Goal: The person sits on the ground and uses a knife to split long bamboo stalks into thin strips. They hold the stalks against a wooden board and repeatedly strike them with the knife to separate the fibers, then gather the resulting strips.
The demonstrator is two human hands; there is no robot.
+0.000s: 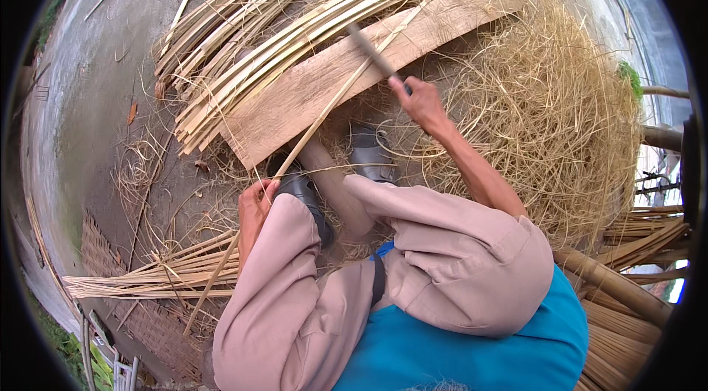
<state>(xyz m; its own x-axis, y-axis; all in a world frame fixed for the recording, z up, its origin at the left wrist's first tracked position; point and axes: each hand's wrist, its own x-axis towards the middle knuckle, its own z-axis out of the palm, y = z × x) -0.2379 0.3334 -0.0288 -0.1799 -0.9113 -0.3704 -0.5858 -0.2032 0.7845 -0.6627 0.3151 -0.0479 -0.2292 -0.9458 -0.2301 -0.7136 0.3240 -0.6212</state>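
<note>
My left hand is closed around a long, thin bamboo strip beside my left knee. The strip slants up and to the right across a flat wooden board, and its lower end reaches past my hand to the ground. My right hand grips a knife by its handle above the board. The blade points up and to the left and crosses the strip; it is slightly blurred, and I cannot tell whether it touches the strip. A thin fibre stretches sideways from near my left hand over my shoes.
Long pale bamboo strips lie in rows beyond the board. A big heap of curly shavings covers the ground at right. More strips lie at lower left near a woven mat. A bamboo pole and bundled strips are at lower right.
</note>
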